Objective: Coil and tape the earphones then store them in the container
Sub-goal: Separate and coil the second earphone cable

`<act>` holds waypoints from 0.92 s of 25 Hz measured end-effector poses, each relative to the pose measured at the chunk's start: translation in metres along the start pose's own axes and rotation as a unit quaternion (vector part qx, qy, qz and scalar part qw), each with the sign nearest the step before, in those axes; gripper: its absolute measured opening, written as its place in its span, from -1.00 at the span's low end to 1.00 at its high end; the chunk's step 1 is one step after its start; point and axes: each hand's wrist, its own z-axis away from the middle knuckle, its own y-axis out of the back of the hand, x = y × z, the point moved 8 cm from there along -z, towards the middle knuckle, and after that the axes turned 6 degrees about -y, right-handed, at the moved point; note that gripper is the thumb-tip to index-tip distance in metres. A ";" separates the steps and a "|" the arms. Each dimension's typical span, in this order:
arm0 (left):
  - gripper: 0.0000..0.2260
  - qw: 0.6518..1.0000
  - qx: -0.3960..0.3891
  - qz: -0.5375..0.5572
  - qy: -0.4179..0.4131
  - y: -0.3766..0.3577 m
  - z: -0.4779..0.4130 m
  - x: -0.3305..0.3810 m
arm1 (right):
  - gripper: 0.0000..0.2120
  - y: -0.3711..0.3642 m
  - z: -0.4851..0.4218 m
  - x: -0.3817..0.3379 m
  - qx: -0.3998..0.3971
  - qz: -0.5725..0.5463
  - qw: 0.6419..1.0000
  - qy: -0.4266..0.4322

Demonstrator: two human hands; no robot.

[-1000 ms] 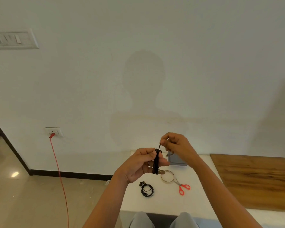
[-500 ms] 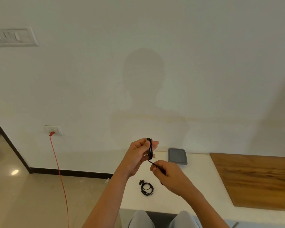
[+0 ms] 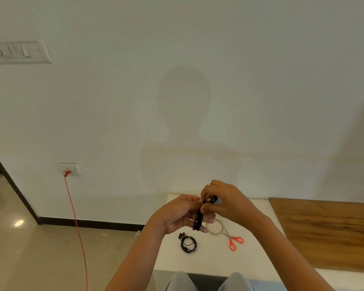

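Your left hand (image 3: 181, 215) grips the coiled earphones (image 3: 198, 222) above the left edge of the bench (image 3: 219, 261). Your right hand (image 3: 225, 202) pinches the top end of the coil. The cable is probably light, limp and springy, so hold it across the bundled strands or the loops may slip loose.

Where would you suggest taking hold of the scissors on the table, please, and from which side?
By the orange handle loops, coming from above on the near side. The scissors lie flat, loops toward the person, blades pointing away toward the tape roll.
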 end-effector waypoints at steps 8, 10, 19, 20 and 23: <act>-0.86 0.999 -0.002 0.021 0.029 -0.003 0.003 -0.008 | -0.92 -0.036 0.012 0.037 -0.036 -0.391 0.911 -0.126; -0.88 0.998 0.012 0.045 0.036 -0.002 0.003 -0.011 | -0.91 -0.045 0.014 0.042 -0.023 -0.429 0.892 -0.142; -0.80 0.991 0.056 0.104 0.062 0.010 0.000 -0.011 | -0.87 -0.049 0.014 0.046 0.030 -0.480 0.864 -0.149; -0.80 0.992 0.058 0.094 0.068 0.010 -0.001 -0.012 | -0.91 -0.050 0.014 0.049 0.049 -0.456 0.874 -0.157; -0.82 0.994 0.073 0.017 0.075 0.010 -0.008 -0.015 | -0.90 -0.053 0.015 0.056 0.089 -0.389 0.898 -0.185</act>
